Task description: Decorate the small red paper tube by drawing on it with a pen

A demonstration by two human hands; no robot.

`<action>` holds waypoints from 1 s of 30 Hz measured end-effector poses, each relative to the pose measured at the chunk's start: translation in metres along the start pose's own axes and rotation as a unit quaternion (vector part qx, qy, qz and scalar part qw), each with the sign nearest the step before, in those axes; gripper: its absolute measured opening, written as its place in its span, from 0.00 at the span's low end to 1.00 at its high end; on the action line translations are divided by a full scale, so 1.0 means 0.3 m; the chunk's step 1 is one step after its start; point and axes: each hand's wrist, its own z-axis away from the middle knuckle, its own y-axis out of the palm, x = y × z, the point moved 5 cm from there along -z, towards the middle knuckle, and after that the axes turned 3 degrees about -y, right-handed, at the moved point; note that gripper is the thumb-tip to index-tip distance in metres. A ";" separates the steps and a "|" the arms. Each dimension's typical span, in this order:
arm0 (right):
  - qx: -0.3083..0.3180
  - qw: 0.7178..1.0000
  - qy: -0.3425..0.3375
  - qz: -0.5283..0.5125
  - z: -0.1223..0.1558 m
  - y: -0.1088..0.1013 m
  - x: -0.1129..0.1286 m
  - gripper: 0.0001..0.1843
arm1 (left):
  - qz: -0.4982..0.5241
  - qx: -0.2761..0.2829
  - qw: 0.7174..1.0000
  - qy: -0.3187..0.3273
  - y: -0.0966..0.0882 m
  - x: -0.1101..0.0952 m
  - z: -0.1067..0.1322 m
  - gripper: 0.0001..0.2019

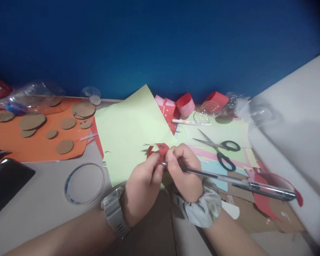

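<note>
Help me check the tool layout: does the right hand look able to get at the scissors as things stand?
Probably yes, once it frees its grip: the right hand holds a pen. The scissors lie just beyond, to its right, on sheets of paper, and nothing visible covers them.

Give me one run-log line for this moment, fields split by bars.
left hand: holds red paper piece | right hand: holds pen, tip at that piece | nearby: pale green sheet, open scissors
</note>
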 end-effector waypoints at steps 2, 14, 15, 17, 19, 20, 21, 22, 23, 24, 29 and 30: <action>-0.011 1.000 0.001 -0.003 0.001 -0.004 0.000 0.12 | 0.002 0.000 1.000 0.005 0.000 -0.001 0.000 0.05; -0.011 1.000 -0.003 0.008 0.001 -0.002 0.011 0.12 | 0.009 -0.001 1.000 0.005 0.001 0.002 -0.001 0.06; -0.002 1.000 -0.004 0.015 0.000 0.000 0.011 0.13 | 0.011 -0.002 1.000 0.005 0.000 0.002 -0.001 0.06; -0.002 1.000 -0.003 0.020 0.000 -0.003 0.006 0.13 | 0.013 -0.004 1.000 0.002 -0.001 0.002 -0.001 0.06; -0.014 1.000 0.000 0.015 0.000 -0.008 0.001 0.12 | 0.016 -0.004 1.000 0.000 -0.003 0.000 -0.001 0.06; -0.013 1.000 0.000 0.012 0.001 -0.008 0.000 0.12 | 0.017 -0.003 1.000 0.000 -0.003 -0.001 0.000 0.06; -0.009 1.000 0.000 0.008 0.002 -0.005 -0.001 0.13 | 0.018 -0.002 1.000 0.001 -0.003 -0.003 0.001 0.06; -0.007 1.000 0.000 -0.001 0.004 -0.002 0.000 0.13 | 0.020 -0.002 1.000 0.002 -0.002 -0.006 0.001 0.06; -0.011 1.000 0.001 -0.018 0.007 0.000 0.001 0.13 | 0.023 -0.002 1.000 0.004 -0.002 -0.008 0.002 0.06; -0.026 0.999 -0.003 -0.042 0.010 0.000 0.004 0.13 | 0.027 -0.003 1.000 0.003 -0.002 -0.010 0.003 0.07; -0.127 0.983 -0.107 -0.075 0.025 -0.019 0.062 0.05 | 0.053 -0.018 0.998 0.007 -0.010 -0.018 0.008 0.12; -0.129 0.982 -0.133 -0.043 0.026 -0.021 0.077 0.04 | 0.055 -0.024 0.998 0.008 -0.013 -0.019 0.009 0.13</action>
